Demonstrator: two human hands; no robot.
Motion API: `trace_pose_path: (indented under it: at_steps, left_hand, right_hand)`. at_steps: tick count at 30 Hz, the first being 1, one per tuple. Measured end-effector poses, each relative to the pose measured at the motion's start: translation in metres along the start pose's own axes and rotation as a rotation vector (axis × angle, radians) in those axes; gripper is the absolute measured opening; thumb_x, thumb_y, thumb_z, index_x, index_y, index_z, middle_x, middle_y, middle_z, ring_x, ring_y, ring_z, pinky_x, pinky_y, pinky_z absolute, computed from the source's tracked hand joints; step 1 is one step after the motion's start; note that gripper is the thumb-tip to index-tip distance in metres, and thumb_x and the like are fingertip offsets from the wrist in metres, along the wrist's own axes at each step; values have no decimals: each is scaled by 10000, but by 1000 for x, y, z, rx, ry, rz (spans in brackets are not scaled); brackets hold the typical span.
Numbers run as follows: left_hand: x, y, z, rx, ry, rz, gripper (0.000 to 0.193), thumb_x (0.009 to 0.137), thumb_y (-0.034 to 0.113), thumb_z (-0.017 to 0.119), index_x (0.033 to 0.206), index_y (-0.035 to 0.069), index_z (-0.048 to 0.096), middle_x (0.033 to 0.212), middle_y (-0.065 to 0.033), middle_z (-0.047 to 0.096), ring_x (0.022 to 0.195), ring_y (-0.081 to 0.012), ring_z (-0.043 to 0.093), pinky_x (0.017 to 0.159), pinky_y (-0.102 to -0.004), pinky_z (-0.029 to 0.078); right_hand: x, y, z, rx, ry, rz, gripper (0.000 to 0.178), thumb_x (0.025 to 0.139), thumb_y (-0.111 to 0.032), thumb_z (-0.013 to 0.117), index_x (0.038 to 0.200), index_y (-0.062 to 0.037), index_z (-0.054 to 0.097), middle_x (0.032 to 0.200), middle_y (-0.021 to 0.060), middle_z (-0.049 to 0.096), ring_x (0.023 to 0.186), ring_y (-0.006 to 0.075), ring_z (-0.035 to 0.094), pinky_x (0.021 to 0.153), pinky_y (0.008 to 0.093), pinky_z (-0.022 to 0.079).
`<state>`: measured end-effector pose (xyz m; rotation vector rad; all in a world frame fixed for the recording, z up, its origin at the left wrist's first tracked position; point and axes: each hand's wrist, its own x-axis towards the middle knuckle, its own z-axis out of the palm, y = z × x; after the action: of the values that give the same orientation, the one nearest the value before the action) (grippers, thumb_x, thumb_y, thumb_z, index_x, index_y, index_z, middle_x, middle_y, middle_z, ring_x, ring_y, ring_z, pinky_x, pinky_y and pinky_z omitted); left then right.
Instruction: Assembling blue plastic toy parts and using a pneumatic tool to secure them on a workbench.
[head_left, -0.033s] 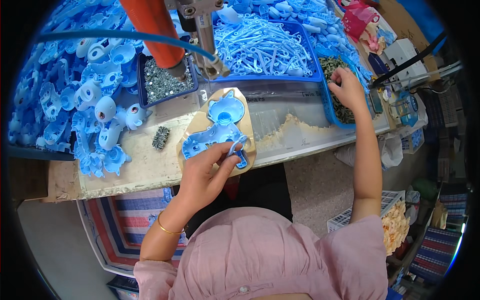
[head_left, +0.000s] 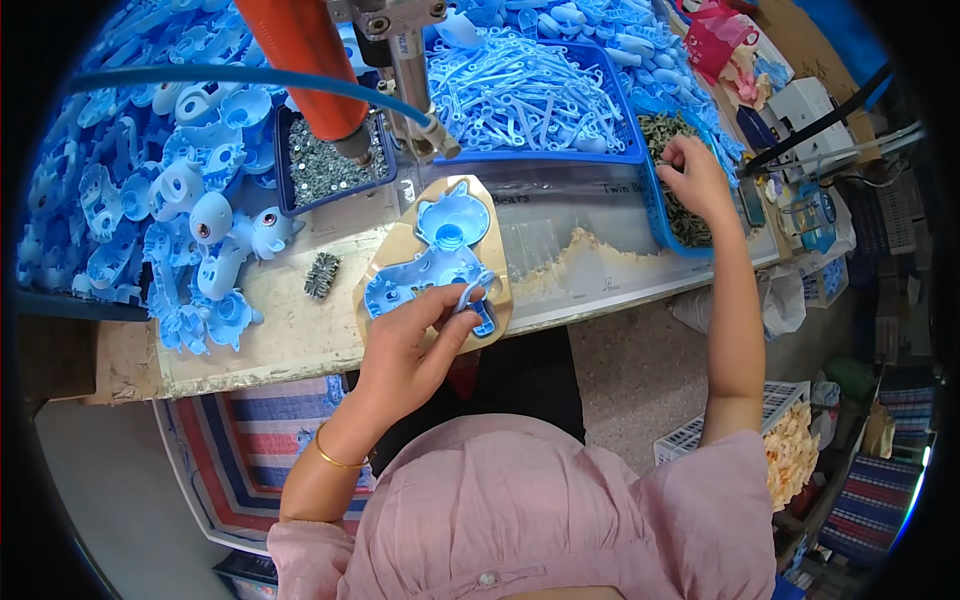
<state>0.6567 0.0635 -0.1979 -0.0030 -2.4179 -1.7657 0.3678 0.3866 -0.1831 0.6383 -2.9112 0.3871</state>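
My left hand [head_left: 405,352] pinches a thin, curved light blue plastic piece [head_left: 468,295] between thumb and fingers. It holds the piece over the lower right of a blue toy shell half [head_left: 440,268]. The shell lies hollow side up in a tan fixture block [head_left: 393,248] at the table's front edge. My right hand [head_left: 697,180] reaches into a blue basket [head_left: 657,228] of small dark grey-green parts [head_left: 686,222]. Its fingers are curled together there, and whatever is between them is hidden.
Above the fixture hang an orange tool [head_left: 305,70] and a metal machine head [head_left: 412,90] with a blue hose. Behind stand a tray [head_left: 285,165] of small metal parts and a bin [head_left: 640,150] of blue rods. Blue shells [head_left: 200,165] pile up left, beside a dark clump [head_left: 321,276].
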Motion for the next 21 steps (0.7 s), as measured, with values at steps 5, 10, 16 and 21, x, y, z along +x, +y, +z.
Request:
trace_pose_path:
  at_steps: [5, 10, 16, 21]
  left_hand:
    - [0, 3, -6, 16, -56, -23, 219, 993, 69, 605, 1192, -12, 654, 946, -85, 746, 869, -138, 705, 765, -262, 540]
    - [0, 5, -7, -20, -12, -41, 218, 968, 117, 663, 1157, 9, 681, 912, -119, 734, 782, -186, 707, 705, -286, 525]
    - [2, 2, -12, -92, 34, -56, 187, 993, 106, 611, 1143, 10, 667, 904, -111, 709, 786, -184, 685, 705, -291, 514]
    - [3, 4, -24, -26, 1, -64, 212, 1032, 141, 547, 1175, 6, 628, 840, -60, 624, 735, -133, 575, 678, -263, 453]
  right_hand:
    - [2, 10, -5, 312, -89, 82, 127, 891, -43, 702, 999, -30, 637, 844, -20, 588, 739, 89, 534, 681, 247, 448]
    - [-3, -14, -24, 475, -24, 33, 215, 941, -56, 636, 1155, -51, 651, 876, -15, 585, 761, 78, 509, 701, 239, 438]
    - [-27, -92, -18, 930, -351, -25, 142, 1018, -87, 530, 1140, -46, 590, 924, 17, 622, 882, 89, 586, 805, 257, 510]
    - [-49, -164, -1, 1137, -685, -40, 135, 974, -68, 611, 1102, -35, 581, 975, 45, 661, 904, 117, 638, 803, 281, 546]
